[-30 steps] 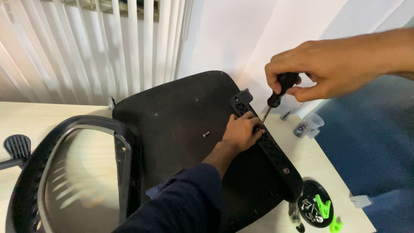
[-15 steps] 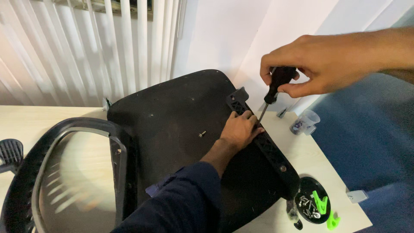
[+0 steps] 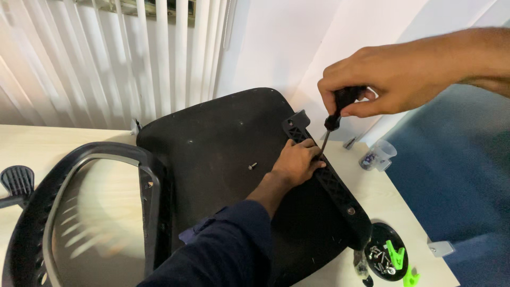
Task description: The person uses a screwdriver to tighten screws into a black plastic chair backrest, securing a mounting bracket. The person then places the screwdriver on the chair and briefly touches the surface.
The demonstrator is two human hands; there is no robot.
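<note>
An upturned black chair seat [image 3: 212, 154] lies on a pale wooden table [image 3: 64, 138]. A black ribbed armrest bracket [image 3: 332, 183] runs along its right edge. My left hand [image 3: 297, 162] presses down on the bracket, fingers curled at the spot where the tool's tip meets it. My right hand [image 3: 393, 79] grips the black handle of a screwdriver [image 3: 334, 117], held nearly upright with its tip on the bracket beside my left fingers. A loose screw [image 3: 252, 166] stands in the seat's underside.
A black mesh chair back [image 3: 79, 212] lies at the left, with a black armrest pad [image 3: 18, 180] at the table's left edge. A round black dish [image 3: 372, 239] of screws and green clips sits front right. A clear plastic cup [image 3: 378, 154] stands far right. Blinds cover the window behind.
The view has shifted slightly. My right hand has turned on the screwdriver handle while the tip stays on the bracket. My left hand has kept its place.
</note>
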